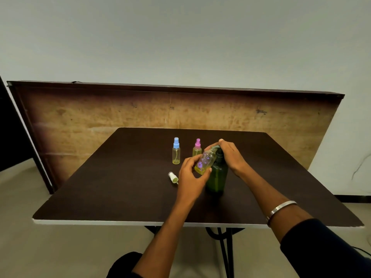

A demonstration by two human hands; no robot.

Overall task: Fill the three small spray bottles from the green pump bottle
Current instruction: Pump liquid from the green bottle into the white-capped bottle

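Tilting the uncapped spray bottle (205,161) under the green pump bottle (217,175) near table (100,187) centre — left hand (190,175) fingers curled round its light, likely slippery body; right hand (230,155) pressing pump — grip mid-body.

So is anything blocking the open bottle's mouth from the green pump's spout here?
Nothing visible. The left hand tilts the uncapped spray bottle up to the green pump bottle, the right hand on its pump head. The removed spray cap lies aside on the table.

A single head-worn wide-angle view looks forward and down from close above the counter (84,189), facing a board (100,117) leaning against the wall.
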